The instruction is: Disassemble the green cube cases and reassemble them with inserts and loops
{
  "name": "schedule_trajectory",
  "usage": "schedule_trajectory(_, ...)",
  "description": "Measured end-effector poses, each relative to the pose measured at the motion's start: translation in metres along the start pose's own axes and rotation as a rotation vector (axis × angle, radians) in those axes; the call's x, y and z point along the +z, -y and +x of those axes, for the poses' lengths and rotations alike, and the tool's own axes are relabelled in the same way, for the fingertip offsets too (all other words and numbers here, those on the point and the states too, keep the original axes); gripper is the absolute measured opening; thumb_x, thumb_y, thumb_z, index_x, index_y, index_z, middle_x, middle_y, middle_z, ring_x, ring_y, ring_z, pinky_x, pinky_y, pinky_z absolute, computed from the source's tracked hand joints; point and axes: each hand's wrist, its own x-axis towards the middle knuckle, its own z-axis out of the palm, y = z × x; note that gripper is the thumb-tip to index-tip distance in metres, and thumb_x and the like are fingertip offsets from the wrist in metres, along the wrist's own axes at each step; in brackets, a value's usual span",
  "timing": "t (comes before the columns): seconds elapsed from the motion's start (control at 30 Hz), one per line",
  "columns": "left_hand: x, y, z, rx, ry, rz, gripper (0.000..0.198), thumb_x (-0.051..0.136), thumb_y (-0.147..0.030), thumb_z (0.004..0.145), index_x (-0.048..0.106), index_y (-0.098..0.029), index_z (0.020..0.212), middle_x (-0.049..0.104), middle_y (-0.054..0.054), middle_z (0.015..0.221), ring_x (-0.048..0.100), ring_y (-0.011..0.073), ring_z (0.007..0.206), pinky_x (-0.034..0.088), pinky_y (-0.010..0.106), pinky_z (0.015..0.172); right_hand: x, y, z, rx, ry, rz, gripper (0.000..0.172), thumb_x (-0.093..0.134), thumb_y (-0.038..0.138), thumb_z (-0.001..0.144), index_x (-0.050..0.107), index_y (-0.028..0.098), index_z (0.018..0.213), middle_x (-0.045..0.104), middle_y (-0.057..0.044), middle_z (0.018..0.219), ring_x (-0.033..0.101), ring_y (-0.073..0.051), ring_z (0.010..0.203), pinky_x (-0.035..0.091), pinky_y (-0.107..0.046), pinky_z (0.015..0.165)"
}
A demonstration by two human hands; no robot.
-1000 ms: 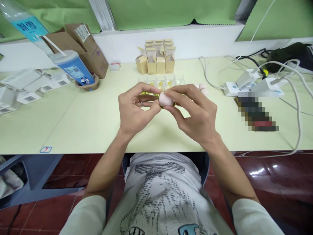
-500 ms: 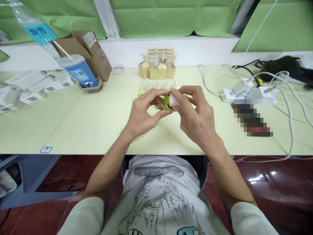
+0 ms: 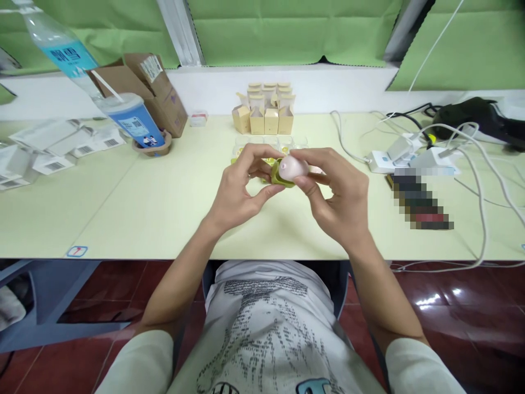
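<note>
Above the table, my left hand (image 3: 246, 183) is closed with thumb and fingers around a small yellow-green cup-like shell (image 3: 277, 174). My right hand (image 3: 338, 189) pinches a pale pink, rounded egg-shaped piece (image 3: 292, 168) with a small nub, right at the shell's mouth. The two pieces overlap in view; I cannot tell how far one sits inside the other. Just behind my hands lies a clear tray (image 3: 301, 142) with round compartments showing yellow spots, partly covered by my fingers.
Several small cream cartons (image 3: 264, 120) stand open behind the tray. At left are a blue cup (image 3: 133, 123), a bottle (image 3: 68, 52), a brown cardboard box (image 3: 164, 98) and white boxes (image 3: 49, 139). A power strip (image 3: 381, 161), cables and a blurred-out dark object (image 3: 420, 202) lie at right.
My right hand has shifted slightly right and its fingers have turned, so more of the pink piece shows. My left hand still holds the green shell in about the same place.
</note>
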Motion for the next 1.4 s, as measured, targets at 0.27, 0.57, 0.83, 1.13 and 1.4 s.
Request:
schedule_trajectory(0.27,-0.003,0.003,0.002,-0.008,0.01,-0.055,0.042,0.095,-0.052,0.096,0.068,-0.026,0.116,0.078,0.005,0.12,0.082,0.0197,0.105,0.073,0.032,0.087,0.008,-0.009,-0.004,-0.162,0.041,-0.153,0.047,0.058,0.019,0.116,0.075,0.036,0.157,0.082,-0.01,0.137,0.08,-0.029,0.128,0.07,-0.05,0.109)
schedule_trajectory(0.57,-0.009,0.0,0.004,-0.093,0.053,-0.137,0.037,0.092,-0.054,0.098,0.071,-0.026,0.107,0.078,0.005,0.118,0.083,0.021,0.106,0.077,0.034,0.084,0.01,-0.012,-0.003,-0.072,0.184,-0.17,0.042,0.064,0.031,0.117,0.072,0.033,0.159,0.077,-0.01,0.158,0.073,-0.032,0.147,0.066,-0.053,0.121)
schedule_trajectory(0.83,-0.008,-0.011,0.0,-0.103,0.001,-0.048,0.038,0.089,-0.057,0.099,0.075,-0.026,0.114,0.079,0.008,0.127,0.084,0.0258,0.117,0.079,0.037,0.084,0.018,-0.008,-0.005,-0.045,0.062,-0.104,0.035,0.078,0.041,0.11,0.078,0.034,0.145,0.082,-0.01,0.146,0.076,-0.038,0.139,0.069,-0.063,0.114)
schedule_trajectory(1.13,0.0,-0.013,-0.002,0.046,-0.113,-0.031,0.022,0.087,-0.043,0.101,0.079,-0.027,0.112,0.081,0.004,0.114,0.086,0.0224,0.107,0.078,0.033,0.079,0.021,0.003,-0.006,-0.048,0.044,-0.132,0.027,0.071,0.029,0.112,0.078,0.032,0.137,0.082,-0.011,0.14,0.077,-0.035,0.135,0.067,-0.062,0.116)
schedule_trajectory(1.4,0.005,-0.014,-0.008,0.011,-0.176,0.082,0.016,0.088,-0.038,0.099,0.081,-0.027,0.107,0.085,0.004,0.11,0.086,0.0246,0.105,0.077,0.039,0.08,0.024,0.01,-0.01,-0.02,0.008,-0.127,0.028,0.066,0.021,0.11,0.076,0.03,0.135,0.081,-0.011,0.137,0.077,-0.033,0.128,0.07,-0.06,0.108)
